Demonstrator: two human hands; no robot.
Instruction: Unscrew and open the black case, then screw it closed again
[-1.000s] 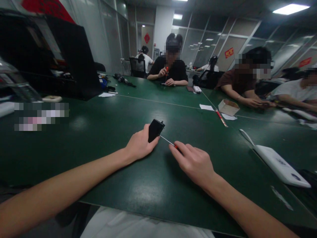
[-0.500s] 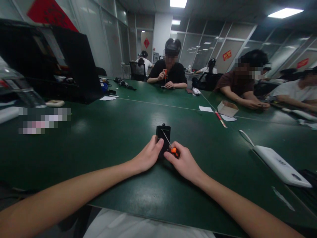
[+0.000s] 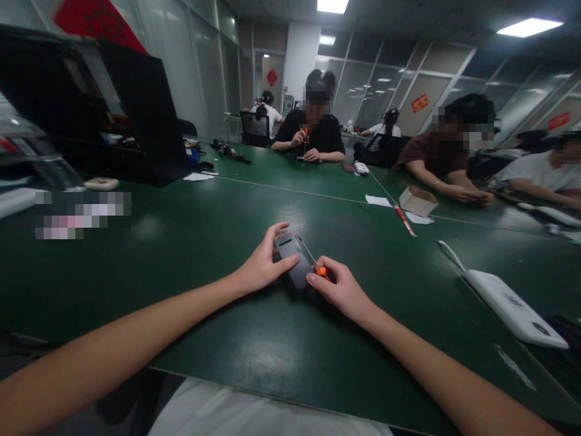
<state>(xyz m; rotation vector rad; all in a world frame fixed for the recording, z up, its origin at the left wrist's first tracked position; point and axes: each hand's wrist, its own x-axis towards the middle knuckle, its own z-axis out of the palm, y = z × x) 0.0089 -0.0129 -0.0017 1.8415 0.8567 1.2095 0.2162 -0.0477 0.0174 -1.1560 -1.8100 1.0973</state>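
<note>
Near the middle of the table, a small flat rectangular case (image 3: 296,266) shows a grey face with a short dark slot near its top. I cannot make out what kind of device it is. My left hand (image 3: 267,261) grips its left side, with the thumb lying across the face. In my right hand (image 3: 338,284) is a screwdriver (image 3: 321,271) with an orange handle. Its thin metal shaft points up and left along the case's right edge. My right thumb touches the case's lower right corner. The fingers behind the case are partly hidden.
On the green table (image 3: 218,357), a white power bank (image 3: 515,306) with a strap lies at the right. Farther back is an open cardboard box (image 3: 417,201). A large black box (image 3: 140,121) stands at the left. Across the table, a person (image 3: 313,130) holds an orange-handled screwdriver.
The case has turned in my hands: a black face with a top loop showed before, a grey slotted face shows now. Its top leans left. The screwdriver stays in my right hand.
</note>
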